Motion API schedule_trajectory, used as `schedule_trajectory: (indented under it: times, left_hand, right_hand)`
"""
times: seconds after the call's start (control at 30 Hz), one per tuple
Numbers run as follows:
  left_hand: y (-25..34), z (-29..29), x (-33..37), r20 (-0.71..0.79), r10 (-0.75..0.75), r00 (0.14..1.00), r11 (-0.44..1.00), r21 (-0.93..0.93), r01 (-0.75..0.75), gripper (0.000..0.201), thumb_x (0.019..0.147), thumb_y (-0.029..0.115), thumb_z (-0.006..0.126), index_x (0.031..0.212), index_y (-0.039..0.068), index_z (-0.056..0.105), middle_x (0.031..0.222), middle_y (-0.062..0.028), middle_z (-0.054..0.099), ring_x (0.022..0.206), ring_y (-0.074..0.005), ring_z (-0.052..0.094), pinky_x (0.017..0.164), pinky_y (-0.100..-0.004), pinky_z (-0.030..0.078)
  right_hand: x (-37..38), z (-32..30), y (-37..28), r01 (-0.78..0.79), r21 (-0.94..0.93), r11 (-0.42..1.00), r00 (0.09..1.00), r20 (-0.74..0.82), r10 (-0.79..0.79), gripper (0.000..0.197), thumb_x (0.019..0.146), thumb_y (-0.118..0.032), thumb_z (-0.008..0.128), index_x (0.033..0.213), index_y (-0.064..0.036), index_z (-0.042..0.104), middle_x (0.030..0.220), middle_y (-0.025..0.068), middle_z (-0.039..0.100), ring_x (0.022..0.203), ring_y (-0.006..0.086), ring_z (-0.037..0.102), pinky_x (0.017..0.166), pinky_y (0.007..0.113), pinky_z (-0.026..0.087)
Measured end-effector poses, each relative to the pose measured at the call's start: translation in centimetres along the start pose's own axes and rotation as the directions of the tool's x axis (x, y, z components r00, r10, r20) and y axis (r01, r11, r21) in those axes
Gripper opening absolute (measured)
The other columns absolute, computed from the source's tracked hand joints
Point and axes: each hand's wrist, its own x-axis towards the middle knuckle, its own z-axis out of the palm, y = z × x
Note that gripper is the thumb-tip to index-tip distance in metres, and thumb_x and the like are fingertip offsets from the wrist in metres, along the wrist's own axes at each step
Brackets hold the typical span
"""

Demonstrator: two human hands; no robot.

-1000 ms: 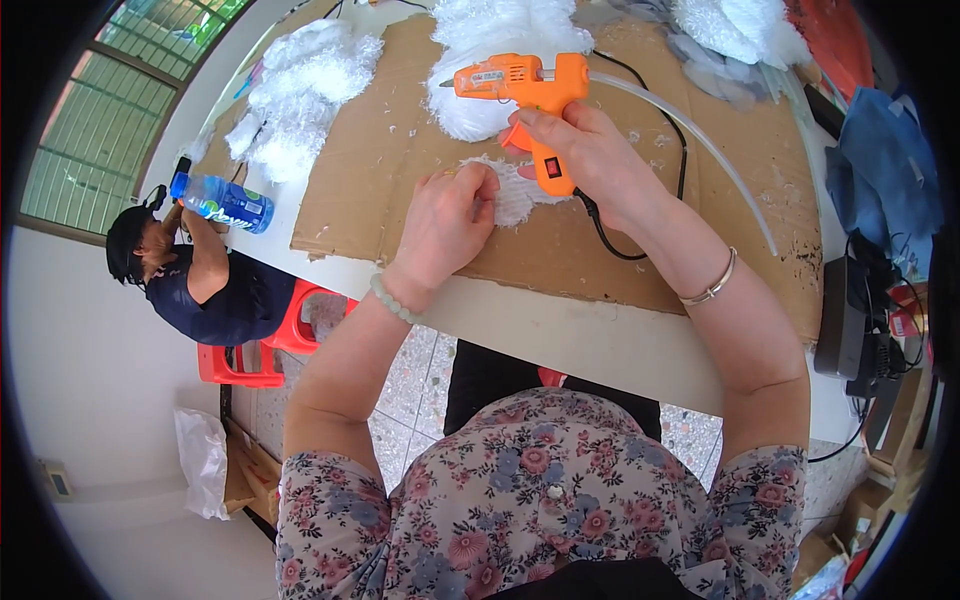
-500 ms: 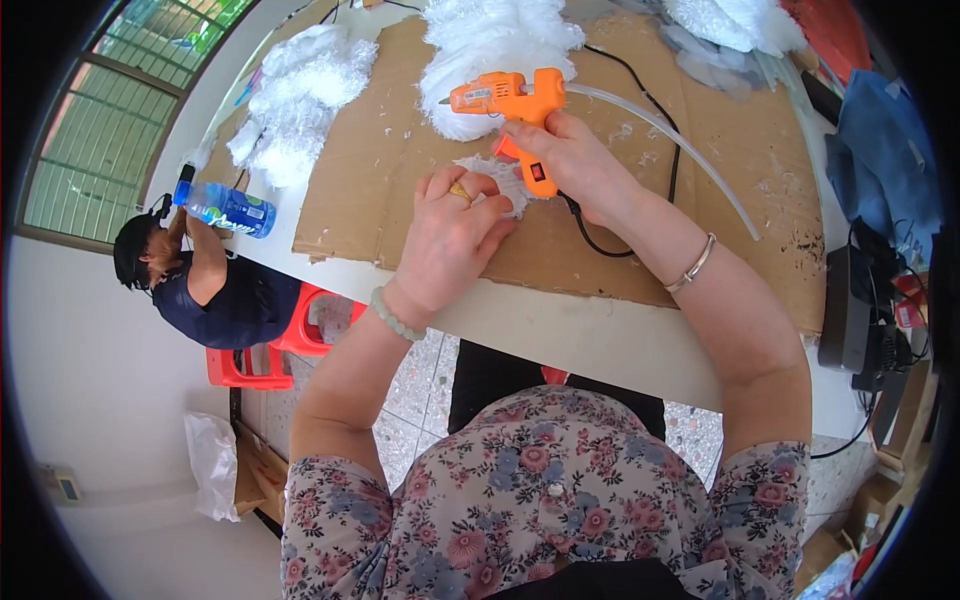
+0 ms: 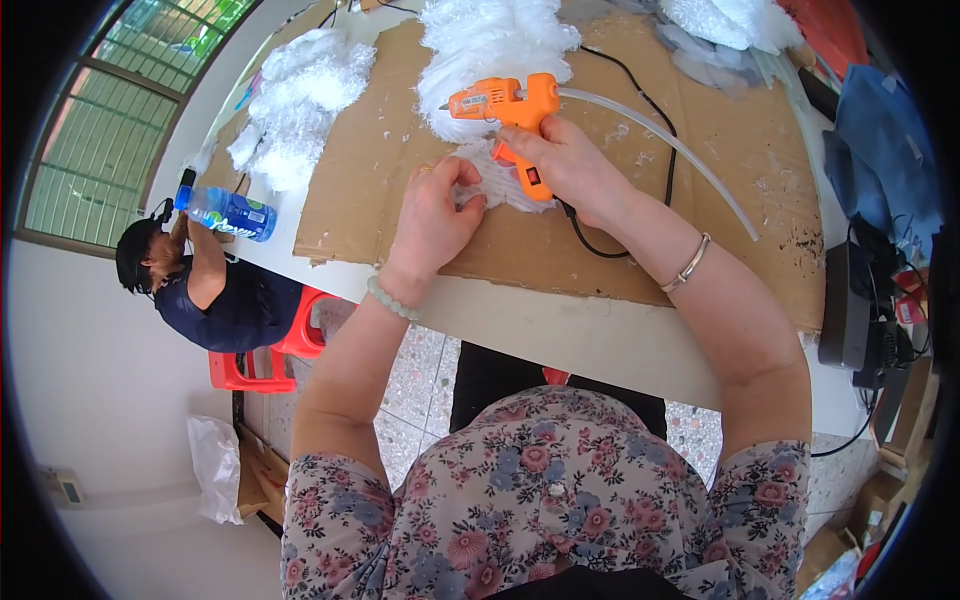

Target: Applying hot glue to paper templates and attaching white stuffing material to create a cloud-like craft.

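My right hand (image 3: 578, 172) grips an orange hot glue gun (image 3: 530, 140) by its handle, with the nozzle toward the left. A long translucent glue stick (image 3: 665, 135) bends out of its back. Below the gun, a small white fluffy piece (image 3: 497, 188) lies on the cardboard sheet (image 3: 370, 215). At that piece's left edge is my left hand (image 3: 432, 215), thumb and fingers curled round the edge; the exact contact is partly hidden. Just beyond the gun lies a large heap of white fluffy material (image 3: 490, 45).
More white fluff (image 3: 310, 95) lies at the far left, near a blue-labelled bottle (image 3: 235, 213). A black cord (image 3: 672, 150) loops over the cardboard. Another person (image 3: 220, 285) is beside the table's left edge. Blue cloth (image 3: 885, 150) and a dark box (image 3: 845, 310) stand at the right.
My left hand has shifted left, so more of the small fluffy piece shows. The glue gun has moved slightly left and down in my right hand.
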Motion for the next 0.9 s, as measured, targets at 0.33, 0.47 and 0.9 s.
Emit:
schedule_trajectory:
  times: [0.33, 0.47, 0.9]
  left_hand:
    - [0.5, -1.6, -0.5, -0.093, 0.128, 0.987, 0.991, 0.063, -0.122, 0.021, 0.072, 0.001, 0.067, 0.091, 0.007, 0.063, 0.09, -0.0078, 0.061, 0.091, -0.0285, 0.055, 0.085, -0.0379, 0.043]
    - [1.0, -0.7, -0.6, 0.023, 0.234, 0.972, 0.959, 0.157, -0.234, 0.016, 0.071, 0.002, 0.068, 0.086, 0.007, 0.064, 0.092, -0.007, 0.06, 0.093, -0.0294, 0.054, 0.086, -0.0387, 0.042]
    - [-1.1, 0.9, 1.0, -0.053, -0.065, 0.996, 0.998, -0.014, 0.064, 0.016, 0.069, 0.0, 0.065, 0.083, 0.004, 0.059, 0.074, -0.0091, 0.061, 0.074, -0.0283, 0.059, 0.068, -0.0349, 0.047]
  right_hand:
    - [-0.6, 0.1, -0.6, -0.016, -0.003, 1.0, 1.0, -0.001, 0.016, 0.039, 0.093, -0.03, 0.054, 0.116, 0.0019, 0.054, 0.097, 0.0036, 0.058, 0.084, 0.0096, 0.05, 0.074, 0.026, 0.043]
    - [-0.2, 0.0, -0.3, 0.014, 0.018, 1.0, 1.0, 0.003, -0.014, 0.039, 0.093, -0.03, 0.054, 0.116, 0.0022, 0.054, 0.097, 0.004, 0.058, 0.084, 0.0098, 0.051, 0.074, 0.026, 0.043]
    - [-0.4, 0.3, -0.4, -0.003, 0.001, 1.0, 1.0, -0.009, 0.003, 0.038, 0.093, -0.029, 0.054, 0.114, 0.0027, 0.054, 0.095, 0.0044, 0.058, 0.082, 0.0093, 0.052, 0.072, 0.025, 0.044]
